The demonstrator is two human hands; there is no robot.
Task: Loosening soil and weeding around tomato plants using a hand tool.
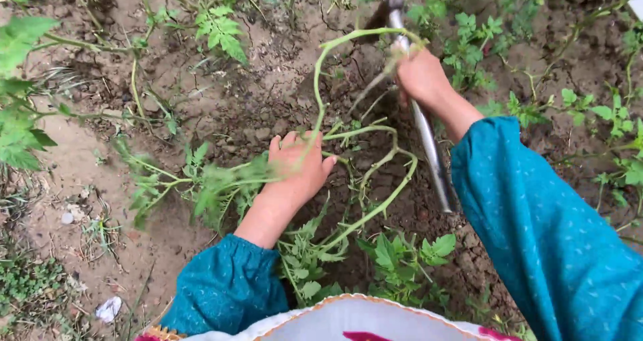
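Tool: your right hand point(420, 75) is closed around the metal handle point(429, 147) of a digging tool; its dark head point(385, 9) is down in the soil point(254, 106) at the top of the view.
Tool axis: the handle runs from the head at upper centre down and to the right, its free end beside your teal sleeve point(536, 227).
Stems: the long green plant stems point(375, 160) loop between your two hands, trailing left to leafy tips point(214, 187).
Nearer hand: your left hand point(298, 167) lies on the stems; the tool head sits up and to the right of it, well apart.
Left grip: fingers curled over the stems, probably holding them, though blur hides the fingertips.
Pose: both forearms reach forward, right wrist bent down.
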